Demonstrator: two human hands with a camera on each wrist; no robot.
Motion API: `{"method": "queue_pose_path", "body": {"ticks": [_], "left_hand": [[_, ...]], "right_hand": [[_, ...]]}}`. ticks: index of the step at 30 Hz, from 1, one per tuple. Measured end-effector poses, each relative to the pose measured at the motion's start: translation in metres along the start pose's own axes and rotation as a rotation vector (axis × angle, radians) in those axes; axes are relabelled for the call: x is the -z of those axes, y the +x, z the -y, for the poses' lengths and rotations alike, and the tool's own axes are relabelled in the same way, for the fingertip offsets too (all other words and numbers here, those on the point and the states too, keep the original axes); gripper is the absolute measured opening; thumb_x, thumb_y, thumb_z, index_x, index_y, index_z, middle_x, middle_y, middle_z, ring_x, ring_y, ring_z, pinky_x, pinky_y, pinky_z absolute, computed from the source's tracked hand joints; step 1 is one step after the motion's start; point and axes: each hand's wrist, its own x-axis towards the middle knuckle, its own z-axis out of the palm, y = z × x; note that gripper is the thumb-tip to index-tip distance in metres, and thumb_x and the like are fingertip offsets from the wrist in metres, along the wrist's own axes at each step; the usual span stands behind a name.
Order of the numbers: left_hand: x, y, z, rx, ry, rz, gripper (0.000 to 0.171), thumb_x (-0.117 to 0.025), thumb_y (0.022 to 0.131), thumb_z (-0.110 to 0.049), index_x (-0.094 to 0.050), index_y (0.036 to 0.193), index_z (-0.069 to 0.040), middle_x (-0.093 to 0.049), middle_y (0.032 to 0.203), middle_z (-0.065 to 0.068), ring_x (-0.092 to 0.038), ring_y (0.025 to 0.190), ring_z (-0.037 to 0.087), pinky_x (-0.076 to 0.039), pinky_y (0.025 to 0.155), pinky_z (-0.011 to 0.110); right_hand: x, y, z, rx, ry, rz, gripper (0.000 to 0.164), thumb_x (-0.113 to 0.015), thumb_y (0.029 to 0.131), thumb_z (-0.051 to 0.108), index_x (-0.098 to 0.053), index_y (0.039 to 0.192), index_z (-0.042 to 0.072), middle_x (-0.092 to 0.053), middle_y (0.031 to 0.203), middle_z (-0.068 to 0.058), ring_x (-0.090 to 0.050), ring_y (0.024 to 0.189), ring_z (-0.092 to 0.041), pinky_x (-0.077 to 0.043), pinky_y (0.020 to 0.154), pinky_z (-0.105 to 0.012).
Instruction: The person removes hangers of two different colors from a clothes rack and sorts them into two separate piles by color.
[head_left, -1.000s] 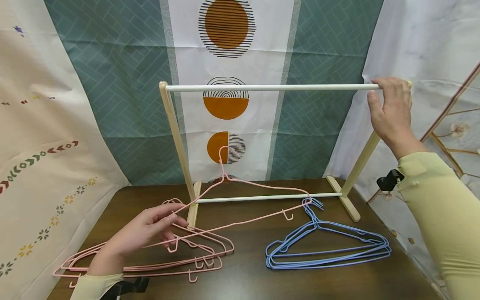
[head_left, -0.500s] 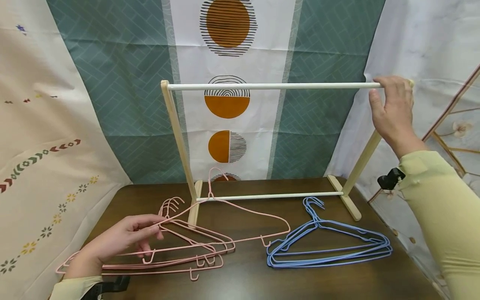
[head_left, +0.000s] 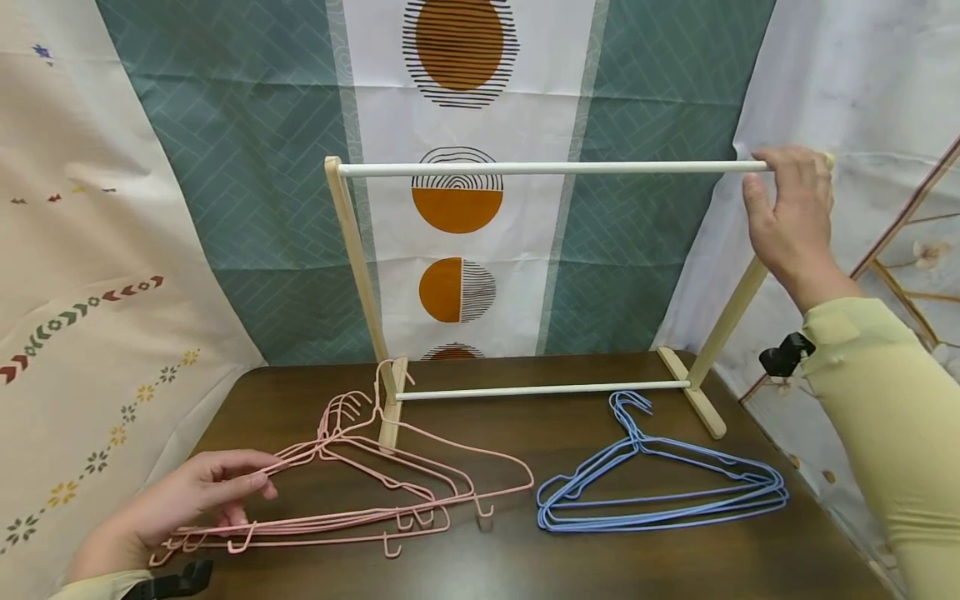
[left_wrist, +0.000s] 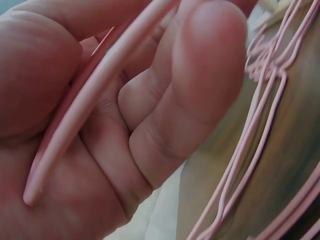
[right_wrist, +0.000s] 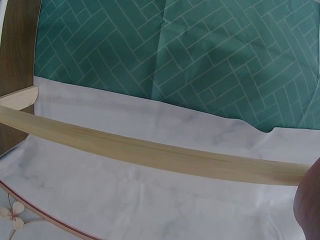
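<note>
My left hand (head_left: pixel 255 479) pinches one end of a pink wire hanger (head_left: pixel 420 446) between thumb and fingers. That hanger lies low over a pile of pink hangers (head_left: pixel 337 523) at the table's front left. The left wrist view shows the pink wire (left_wrist: pixel 95 95) across my fingers (left_wrist: pixel 200 90), with more pink hangers (left_wrist: pixel 260 145) beyond. My right hand (head_left: pixel 772 179) grips the right end of the white top rod (head_left: pixel 547 167) of a wooden rack. Several blue hangers (head_left: pixel 660 493) lie piled at the right.
The rack stands at the back of the dark wooden table (head_left: pixel 495 558), with a left post (head_left: pixel 356 267), a right post (head_left: pixel 723 325) (right_wrist: pixel 150 152) and a lower rod (head_left: pixel 540 389). Patterned cloths hang behind and at both sides.
My left hand has drawn back to the left and towards me, pulling the pink hanger away from the blue pile and down over the pink pile. My right hand has stayed on the rod.
</note>
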Motion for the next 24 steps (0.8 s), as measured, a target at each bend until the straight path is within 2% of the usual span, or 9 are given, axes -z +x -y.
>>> {"method": "queue_pose_path", "body": {"ticks": [5, 8, 16, 19, 22, 24], "left_hand": [[0.01, -0.015, 0.011, 0.034, -0.036, -0.002, 0.05, -0.045, 0.118, -0.003, -0.074, 0.142, -0.037, -0.079, 0.122, 0.011, -0.077, 0.074, 0.017, -0.066, 0.064, 0.037], [0.014, -0.02, 0.015, 0.058, -0.073, 0.009, 0.05, -0.044, 0.119, -0.003, -0.074, 0.142, -0.036, -0.078, 0.125, 0.012, -0.076, 0.073, 0.015, -0.065, 0.061, 0.034], [0.021, -0.02, 0.02, 0.12, -0.071, -0.024, 0.043, -0.049, 0.119, -0.007, -0.077, 0.136, -0.034, -0.078, 0.123, 0.008, -0.071, 0.069, 0.01, -0.062, 0.061, 0.03], [0.023, -0.021, 0.02, 0.136, 0.015, -0.069, 0.034, -0.056, 0.116, -0.009, -0.08, 0.134, -0.025, -0.078, 0.118, 0.005, -0.068, 0.072, 0.008, -0.061, 0.063, 0.03], [0.024, -0.023, 0.02, 0.13, 0.201, -0.131, 0.026, -0.063, 0.114, -0.011, -0.079, 0.133, -0.008, -0.078, 0.118, -0.003, -0.068, 0.089, 0.002, -0.06, 0.074, 0.027], [0.024, -0.025, 0.02, 0.142, 0.308, -0.179, 0.027, -0.068, 0.111, -0.013, -0.077, 0.132, 0.001, -0.078, 0.118, -0.009, -0.066, 0.099, -0.003, -0.058, 0.08, 0.024]], "right_hand": [[-0.001, -0.002, 0.001, -0.006, 0.001, -0.001, 0.047, -0.046, 0.116, 0.031, -0.051, 0.158, 0.009, -0.042, 0.164, -0.019, -0.023, 0.16, -0.032, -0.011, 0.13, -0.053], [0.0, -0.001, 0.001, -0.002, -0.006, -0.003, 0.048, -0.046, 0.117, 0.032, -0.051, 0.158, 0.009, -0.042, 0.164, -0.019, -0.024, 0.16, -0.032, -0.012, 0.13, -0.053], [0.001, -0.004, -0.004, -0.012, -0.018, 0.0, 0.049, -0.044, 0.117, 0.031, -0.05, 0.159, 0.007, -0.041, 0.164, -0.021, -0.022, 0.161, -0.032, -0.01, 0.131, -0.054], [0.001, -0.005, -0.004, -0.007, -0.017, -0.01, 0.049, -0.046, 0.116, 0.031, -0.051, 0.158, 0.006, -0.042, 0.163, -0.022, -0.023, 0.161, -0.032, -0.012, 0.131, -0.053], [0.001, -0.004, -0.002, 0.001, -0.018, -0.01, 0.049, -0.045, 0.116, 0.032, -0.051, 0.159, 0.008, -0.042, 0.163, -0.021, -0.022, 0.161, -0.031, -0.011, 0.131, -0.052], [0.0, -0.002, 0.0, 0.009, -0.016, -0.007, 0.049, -0.045, 0.117, 0.032, -0.05, 0.16, 0.008, -0.041, 0.164, -0.02, -0.021, 0.161, -0.03, -0.01, 0.131, -0.05]]}}
